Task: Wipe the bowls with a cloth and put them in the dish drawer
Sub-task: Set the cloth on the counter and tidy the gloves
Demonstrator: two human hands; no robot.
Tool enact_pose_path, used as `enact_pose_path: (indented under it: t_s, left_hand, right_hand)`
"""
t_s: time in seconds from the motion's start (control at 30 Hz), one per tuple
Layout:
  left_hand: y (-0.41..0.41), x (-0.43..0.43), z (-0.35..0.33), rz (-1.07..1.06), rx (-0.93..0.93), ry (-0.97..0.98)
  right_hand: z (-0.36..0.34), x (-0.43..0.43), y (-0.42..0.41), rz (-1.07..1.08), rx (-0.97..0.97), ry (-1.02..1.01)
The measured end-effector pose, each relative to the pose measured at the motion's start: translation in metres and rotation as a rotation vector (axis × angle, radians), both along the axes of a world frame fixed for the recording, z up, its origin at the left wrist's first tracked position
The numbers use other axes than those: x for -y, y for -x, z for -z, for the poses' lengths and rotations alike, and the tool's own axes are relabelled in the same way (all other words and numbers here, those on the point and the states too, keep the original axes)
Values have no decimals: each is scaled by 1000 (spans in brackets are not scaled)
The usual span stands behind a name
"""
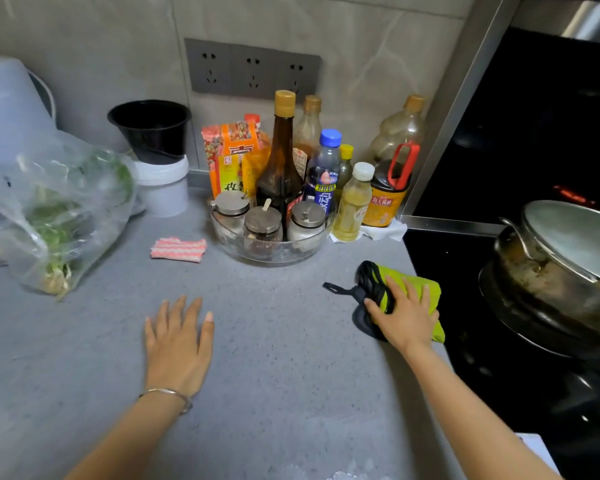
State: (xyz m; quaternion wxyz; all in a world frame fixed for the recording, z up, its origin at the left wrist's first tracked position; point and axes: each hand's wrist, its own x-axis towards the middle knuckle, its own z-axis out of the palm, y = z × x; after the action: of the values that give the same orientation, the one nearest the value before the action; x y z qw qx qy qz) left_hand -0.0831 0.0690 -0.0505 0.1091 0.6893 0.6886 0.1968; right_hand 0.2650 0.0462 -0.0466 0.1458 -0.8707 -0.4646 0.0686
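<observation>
Both forearms enter from the lower edge. Left hand (177,337) lies palm down on or just above the countertop (274,368), fingers straight and slightly spread, holding nothing; a thin bangle sits at the wrist. Right hand (404,318) rests on a folded yellow-green bundle (400,273) with a black cord (371,282) at the counter's right edge, fingers laid fairly flat over its top and not clearly wrapped round it.

Key relation: the striped pink-and-white cloth (178,250) lies flat straight ahead of the left hand, well apart from it, long axis running left to right across the view and just beside the glass bowl (274,259). The left hand is the nearer and freer one, so a forward reach would likely fall to it.

The glass bowl is filled with lidded condiment jars; a black bowl (149,129) stands on a white tub (163,188) at the rear left. No dish drawer is in view.

Surface: speckled grey stone, dry in appearance. Surroundings: bagged greens (56,209) at left, bottles against a tiled wall with a socket panel (253,69), and a lidded pot (568,244) on the black hob (465,306) at right
</observation>
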Motion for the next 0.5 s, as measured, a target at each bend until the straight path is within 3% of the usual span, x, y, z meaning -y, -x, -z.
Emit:
enact_pose_path:
  t_s: [0.2,0.5]
  left_hand:
    - [-70,-17,-6,126,63,-11]
    - [-114,-42,2,210,93,-94]
  right_hand:
    - [6,3,5,-108,65,-35]
    - [7,-88,-16,-196,58,-52]
